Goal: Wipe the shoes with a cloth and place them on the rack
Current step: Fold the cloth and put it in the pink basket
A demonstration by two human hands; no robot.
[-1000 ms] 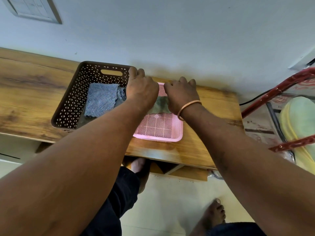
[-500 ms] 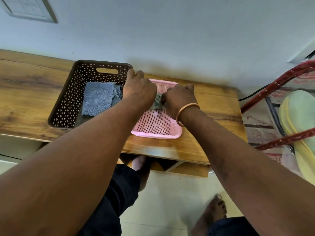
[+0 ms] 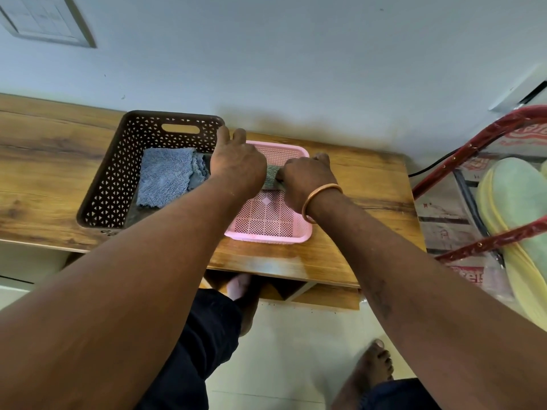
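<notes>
Item: cloth over pink tray, on worktop.
We see left hand and right hand both gripping it.

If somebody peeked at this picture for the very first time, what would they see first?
Two bare arms reach in from the bottom, and the left hand and right hand bunch a greyish cloth over the pink basket in the middle of the wooden table. Left of it, a brown basket holds a blue cloth. At the far right, a yellow-green shoe sits on a red rack.
</notes>
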